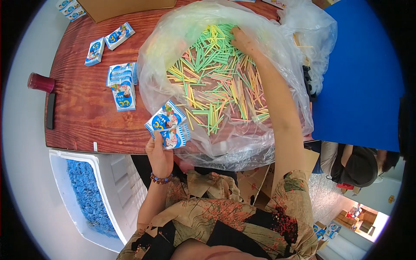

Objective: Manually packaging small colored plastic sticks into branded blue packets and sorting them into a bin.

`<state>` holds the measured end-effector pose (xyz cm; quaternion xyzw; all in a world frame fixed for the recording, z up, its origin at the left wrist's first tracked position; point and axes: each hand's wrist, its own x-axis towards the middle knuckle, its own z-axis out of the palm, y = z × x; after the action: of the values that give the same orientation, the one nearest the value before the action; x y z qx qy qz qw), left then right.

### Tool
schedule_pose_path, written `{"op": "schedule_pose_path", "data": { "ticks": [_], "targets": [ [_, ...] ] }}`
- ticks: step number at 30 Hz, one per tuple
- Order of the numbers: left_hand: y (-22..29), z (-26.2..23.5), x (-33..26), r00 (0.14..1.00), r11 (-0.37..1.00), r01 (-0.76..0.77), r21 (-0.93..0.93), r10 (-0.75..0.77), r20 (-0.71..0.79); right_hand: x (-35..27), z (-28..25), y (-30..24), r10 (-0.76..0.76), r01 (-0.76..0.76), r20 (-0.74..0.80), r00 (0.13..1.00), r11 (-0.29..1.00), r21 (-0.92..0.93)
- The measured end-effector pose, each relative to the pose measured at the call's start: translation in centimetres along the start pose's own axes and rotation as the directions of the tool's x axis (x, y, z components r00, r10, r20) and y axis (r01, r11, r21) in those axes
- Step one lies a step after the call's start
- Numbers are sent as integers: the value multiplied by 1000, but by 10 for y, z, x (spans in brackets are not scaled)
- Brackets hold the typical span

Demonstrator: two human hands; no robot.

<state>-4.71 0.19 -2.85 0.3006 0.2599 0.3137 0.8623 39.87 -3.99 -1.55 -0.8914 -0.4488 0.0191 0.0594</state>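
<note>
My left hand is closed on a couple of blue-and-white packets, thumb across them, at the near left edge of a big clear plastic bag. Spread inside the opened bag lie many thin pastel sticks in green, yellow and pink. Over the bag stretches my right arm, and my right hand is down at the far side of the heap, touching the green sticks. Its fingers are curled; whatever is between the fingertips is too small to make out.
More blue-and-white packets lie on the reddish wooden table, left of the bag. A dark red cup is at the left edge. Below stands a white foam box of blue pieces. A cardboard box sits at the back; a person is at right.
</note>
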Motion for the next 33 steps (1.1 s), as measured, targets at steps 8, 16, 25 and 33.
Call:
{"op": "schedule_pose_path", "data": {
  "ticks": [8, 16, 25, 33],
  "targets": [
    [-4, 4, 1, 1000, 1000, 11, 1, -11, -25, -8, 26, 24, -141, 115, -370, 919, 989, -91],
    [-1, 4, 0, 1000, 1000, 6, -23, -6, -14, -13, 33, 33, -55, 121, -220, 974, 947, 297],
    [1, 3, 0, 999, 1000, 16, -2, -16, -31, -11, 30, 31, -98, 98, -193, 976, 995, -10],
    [-2, 13, 1, 999, 999, 30, -19, -30, -19, -12, 47, 68, 50, 98, -439, 897, 946, 308]
  ]
}}
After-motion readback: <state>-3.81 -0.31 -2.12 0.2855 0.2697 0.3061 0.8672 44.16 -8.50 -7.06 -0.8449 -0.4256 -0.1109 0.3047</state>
